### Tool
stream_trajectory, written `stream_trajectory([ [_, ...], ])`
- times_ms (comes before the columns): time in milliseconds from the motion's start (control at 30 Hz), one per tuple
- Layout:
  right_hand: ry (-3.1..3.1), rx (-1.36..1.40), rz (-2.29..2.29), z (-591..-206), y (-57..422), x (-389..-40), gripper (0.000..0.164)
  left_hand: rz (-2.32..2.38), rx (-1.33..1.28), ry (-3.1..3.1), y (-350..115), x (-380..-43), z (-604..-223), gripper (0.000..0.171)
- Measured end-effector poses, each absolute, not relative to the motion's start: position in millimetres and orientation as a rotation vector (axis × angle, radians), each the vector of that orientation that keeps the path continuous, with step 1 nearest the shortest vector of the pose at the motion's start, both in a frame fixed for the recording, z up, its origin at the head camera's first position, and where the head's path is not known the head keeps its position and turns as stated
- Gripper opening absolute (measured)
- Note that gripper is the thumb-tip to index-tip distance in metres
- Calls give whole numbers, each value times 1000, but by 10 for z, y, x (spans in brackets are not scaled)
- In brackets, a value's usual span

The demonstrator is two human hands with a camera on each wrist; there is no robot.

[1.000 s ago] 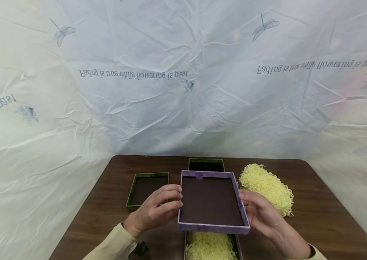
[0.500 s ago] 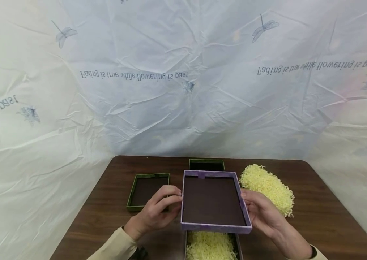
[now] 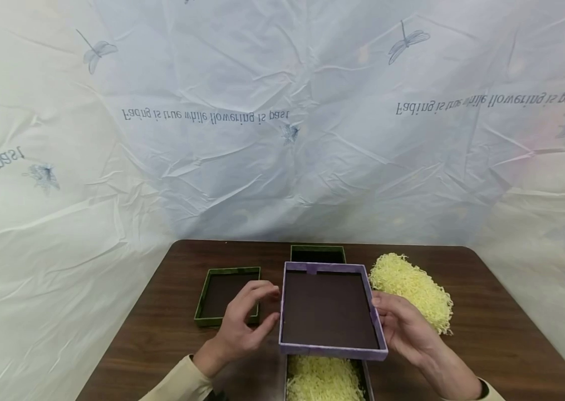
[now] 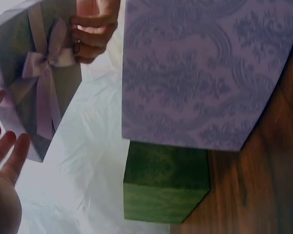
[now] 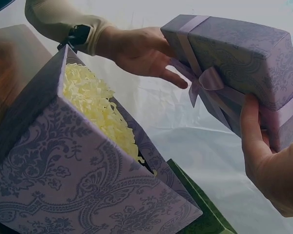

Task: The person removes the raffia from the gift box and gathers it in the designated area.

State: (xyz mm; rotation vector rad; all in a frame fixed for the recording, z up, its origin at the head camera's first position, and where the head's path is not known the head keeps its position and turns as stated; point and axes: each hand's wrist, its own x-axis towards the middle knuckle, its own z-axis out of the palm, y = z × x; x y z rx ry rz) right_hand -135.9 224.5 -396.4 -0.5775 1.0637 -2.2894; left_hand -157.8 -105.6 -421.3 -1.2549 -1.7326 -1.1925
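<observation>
A purple box lid point(image 3: 332, 312) hangs over the table, its dark inside facing up in the head view. In both wrist views its patterned outside shows a lilac ribbon bow point(image 5: 211, 79). My right hand point(image 3: 407, 326) grips the lid's right edge, thumb on the side. My left hand point(image 3: 237, 326) is beside the left edge, fingers loosely bent and thumb apart from them. Underneath the lid stands a purple patterned box point(image 5: 78, 180) filled with pale yellow shredded paper point(image 3: 323, 380); the lid hides its far part in the head view.
A shallow green lid point(image 3: 227, 321) lies on the brown table point(image 3: 152, 340) behind my left hand. At the back stands a green box point(image 3: 317, 247), partly hidden by the purple lid. A heap of yellow shredded paper point(image 3: 409, 289) lies to the right. White printed sheeting point(image 3: 282, 167) surrounds the table.
My left hand's fingers have come off the lid's left edge and spread apart. The lid has shifted slightly right, still in my right hand.
</observation>
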Motion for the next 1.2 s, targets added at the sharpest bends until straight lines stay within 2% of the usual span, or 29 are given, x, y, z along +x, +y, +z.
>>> stream_trajectory([
  [67, 1076, -581, -2294, -3963, 2244, -1358, 41, -1337, -1227, -1820, -1052, -1533, -4206, 47],
  [267, 1100, -566, -2302, -3965, 2247, -1353, 38, -1819, -977, -2073, -1067, -1436, -4124, 35],
  [400, 1112, -568, -2304, -3968, 2245, -1353, 38, -1936, -959, -2094, -1079, -1425, -4082, 33],
  [800, 1116, -589, -2296, -3959, 2241, -1350, 37, -2233, -926, -2137, -1101, -1377, -3980, 37],
  [1200, 1149, -652, -2284, -3971, 2234, -1330, 38, -2702, -673, -2197, -1128, -1365, -3894, 44],
])
